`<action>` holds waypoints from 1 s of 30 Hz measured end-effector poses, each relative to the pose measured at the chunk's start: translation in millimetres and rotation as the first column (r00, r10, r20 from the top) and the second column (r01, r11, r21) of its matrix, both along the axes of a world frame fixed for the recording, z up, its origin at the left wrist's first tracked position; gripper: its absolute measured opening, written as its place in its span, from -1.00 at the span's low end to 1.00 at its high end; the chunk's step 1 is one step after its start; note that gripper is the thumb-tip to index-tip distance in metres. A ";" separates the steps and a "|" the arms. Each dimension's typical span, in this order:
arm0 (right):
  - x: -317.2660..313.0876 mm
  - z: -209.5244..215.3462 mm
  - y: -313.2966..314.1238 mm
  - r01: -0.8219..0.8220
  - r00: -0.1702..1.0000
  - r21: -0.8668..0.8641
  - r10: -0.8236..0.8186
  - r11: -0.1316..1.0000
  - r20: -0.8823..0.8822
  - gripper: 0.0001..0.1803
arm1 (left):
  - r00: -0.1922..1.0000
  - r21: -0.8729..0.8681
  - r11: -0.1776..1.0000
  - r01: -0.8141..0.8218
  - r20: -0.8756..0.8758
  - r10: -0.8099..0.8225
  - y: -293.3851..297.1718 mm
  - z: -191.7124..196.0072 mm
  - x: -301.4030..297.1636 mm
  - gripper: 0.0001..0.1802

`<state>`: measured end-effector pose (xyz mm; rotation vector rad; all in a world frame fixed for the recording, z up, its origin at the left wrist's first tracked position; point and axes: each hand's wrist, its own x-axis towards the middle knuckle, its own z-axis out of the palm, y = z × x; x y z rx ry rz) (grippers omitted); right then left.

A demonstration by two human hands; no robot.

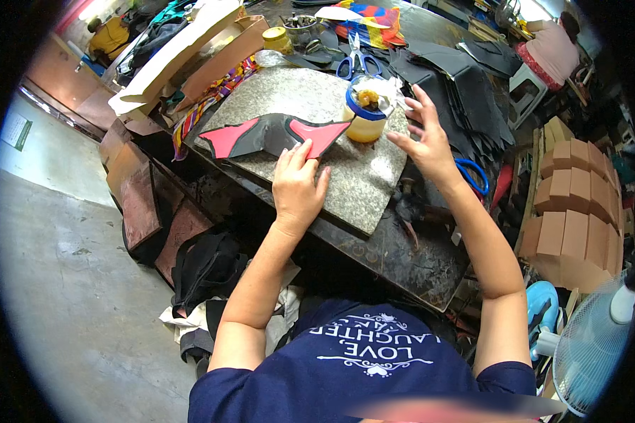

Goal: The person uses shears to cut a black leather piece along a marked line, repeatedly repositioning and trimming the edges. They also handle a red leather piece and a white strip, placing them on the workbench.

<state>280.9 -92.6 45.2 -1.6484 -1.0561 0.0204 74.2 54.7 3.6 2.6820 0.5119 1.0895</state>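
A flat black piece with two pink panels, looking like a shoe upper (264, 135), lies across a speckled stone slab (360, 190). My left hand (298, 185) rests its fingertips on the near edge of that piece, by the right pink panel, with the thumb apart. Just beyond stands a jar (364, 127) with a blue rim and pale yellowish contents; something amber and a crumpled white material sit at its top. To the right of the jar, my right hand (428, 141) is raised with fingers spread and holds nothing visible.
Blue-handled scissors (358, 60) lie behind the jar, near a yellow-lidded pot (277, 40). Black sheets (451, 88) are stacked on the right. Brown boxes (575, 211) and a fan (591, 345) stand at right. Another person (549, 51) sits at the far right.
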 end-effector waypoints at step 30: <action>26.8 33.7 99.0 -0.079 0.902 -0.028 0.083 0.997 0.424 -0.73 | 0.874 0.049 0.986 0.162 0.456 -0.166 23.0 63.4 40.7 -0.52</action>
